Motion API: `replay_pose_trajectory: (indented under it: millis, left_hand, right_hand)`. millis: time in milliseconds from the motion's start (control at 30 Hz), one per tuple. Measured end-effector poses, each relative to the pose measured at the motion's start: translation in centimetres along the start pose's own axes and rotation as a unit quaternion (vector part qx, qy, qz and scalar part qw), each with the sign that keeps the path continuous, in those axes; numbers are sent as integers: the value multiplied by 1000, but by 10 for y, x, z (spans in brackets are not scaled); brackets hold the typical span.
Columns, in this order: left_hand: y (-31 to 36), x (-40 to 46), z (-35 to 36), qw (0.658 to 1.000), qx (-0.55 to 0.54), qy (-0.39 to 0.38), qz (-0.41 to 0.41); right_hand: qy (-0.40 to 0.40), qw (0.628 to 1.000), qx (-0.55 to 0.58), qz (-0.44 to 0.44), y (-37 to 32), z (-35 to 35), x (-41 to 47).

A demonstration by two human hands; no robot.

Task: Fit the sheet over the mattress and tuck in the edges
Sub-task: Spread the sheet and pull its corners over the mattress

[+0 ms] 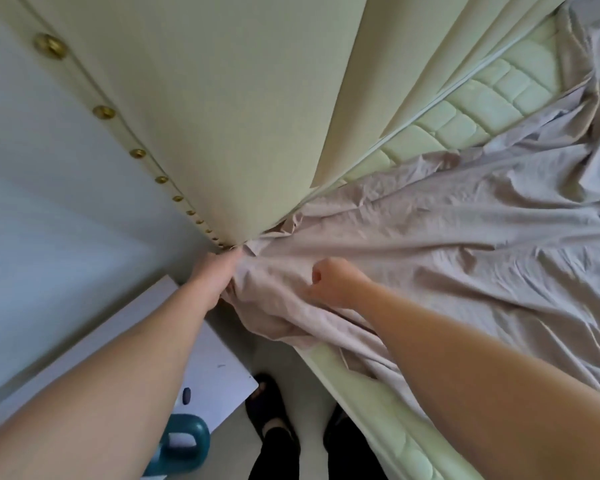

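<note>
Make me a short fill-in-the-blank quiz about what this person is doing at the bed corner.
1. Both hands, the left hand and the right hand, grip the pinkish ____ at the bed's corner.
2. A row of brass ____ runs along the edge of the headboard.
3. Beside the headboard, a strip of quilted ____ lies uncovered.
4. On the floor by the white table stands a teal ____.

Missing words: sheet; studs; mattress; kettlebell.
</note>
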State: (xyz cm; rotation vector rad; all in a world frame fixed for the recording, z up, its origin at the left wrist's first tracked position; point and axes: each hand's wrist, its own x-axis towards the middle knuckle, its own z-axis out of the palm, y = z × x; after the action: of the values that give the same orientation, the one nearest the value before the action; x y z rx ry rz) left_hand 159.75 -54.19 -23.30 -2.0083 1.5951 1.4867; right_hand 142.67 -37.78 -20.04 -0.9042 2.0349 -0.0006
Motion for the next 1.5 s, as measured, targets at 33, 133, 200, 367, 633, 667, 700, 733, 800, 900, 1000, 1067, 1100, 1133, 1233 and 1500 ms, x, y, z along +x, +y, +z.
replay_pose_trajectory:
  millis: [33, 133, 200, 367, 633, 667, 700, 733, 800, 900, 1000, 1067, 1100, 1133, 1233, 1500]
  left_hand:
    - [0, -2, 2, 999, 33, -32, 17]
    - [-6, -16, 20, 961, 261, -19, 86]
    - [-10, -30, 31, 925, 357, 48, 124]
    - [-16, -63, 60, 871, 398, -65, 282]
    - [-49, -81, 131, 793, 484, -135, 344]
    - [-54, -83, 139, 788, 488, -119, 357]
    - [-57, -87, 143, 787, 486, -105, 365]
    - [-57, -88, 143, 789, 479, -97, 374]
    - [-59, -98, 138, 786, 470, -82, 393]
    - [-54, -114, 114, 761, 520, -50, 385]
    - [-52, -130, 84, 742, 597, -72, 297]
    - [-54, -140, 72, 709, 658, -106, 228]
    - [-55, -143, 69, 698, 678, -114, 201]
    - [-55, -147, 67, 693, 687, -113, 188]
    - [-58, -149, 69, 699, 676, -93, 214]
    - [-77, -130, 73, 748, 604, 28, 273]
  right_hand:
    - [-101, 994, 28, 25, 0, 11, -3]
    - [-325, 941, 2, 92, 4, 45, -23]
    - [-265, 956, -102, 74, 14, 59, -29]
    - [-35, 992, -115, 49, 48, 65, -26]
    - [10, 988, -128, 85, 104, 114, -75]
    - [27, 987, -135, 88, 113, 122, -86]
    - [61, 985, -137, 81, 120, 129, -96]
    - [94, 984, -134, 74, 126, 133, -99]
    - [135, 984, -110, 49, 132, 139, -109]
    - [199, 977, -67, -23, 126, 144, -116]
    - [140, 989, -26, -49, 110, 156, -126]
    - [108, 993, -46, -33, 102, 168, -133]
    - [110, 992, -61, -27, 100, 172, -135]
    - [113, 991, -61, -25, 99, 179, -137]
    - [71, 995, -54, -54, 100, 194, -142]
    - [58, 995, 7, 78, 85, 231, -167]
